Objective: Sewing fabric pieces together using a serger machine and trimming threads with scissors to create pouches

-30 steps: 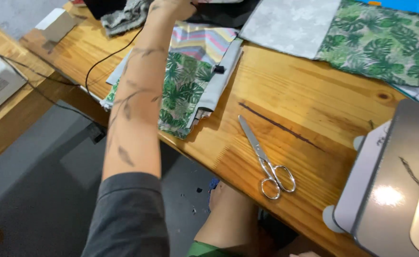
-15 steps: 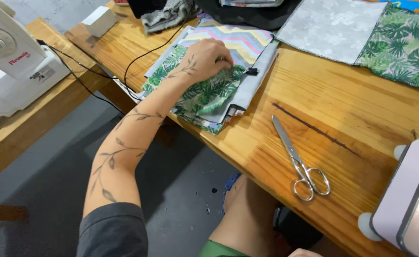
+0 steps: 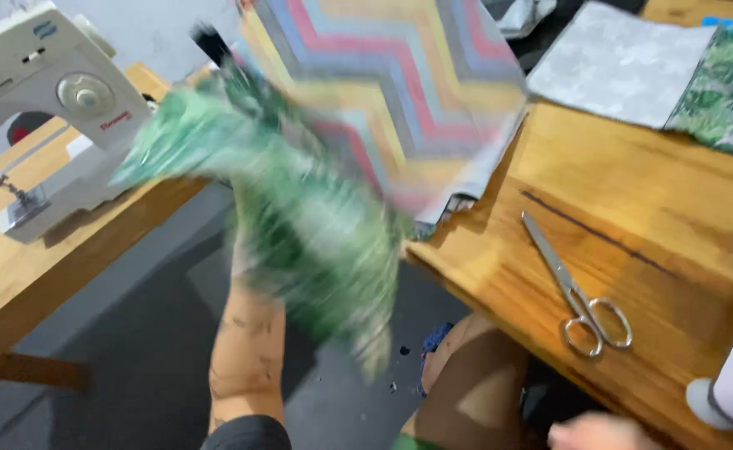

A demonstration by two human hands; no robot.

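Beside the long wooden worktable (image 3: 675, 217), a person's left arm (image 3: 247, 358) rose under a blurred bundle of green leaf-print cotton fabric (image 3: 300, 225); the left hand itself was hidden behind the cloth, so its grip could not be told, though the bundle hung off the table edge above the grey floor (image 3: 133, 358). Only a sliver of the right hand (image 3: 600, 433) showed at the bottom edge, its fingers unreadable. Just behind the green cloth, a folded chevron-striped fabric in pink, yellow and grey (image 3: 416, 100) lay partly over the table's edge. Silver metal scissors (image 3: 579, 287) rested closed on the bare wood, well apart from the cloth. A white sewing machine (image 3: 41, 108) stood on a second wooden bench to the left. By this onlooker's reckoning, the swinging bundle could drag the chevron piece off the edge, since the two seemed to overlap.
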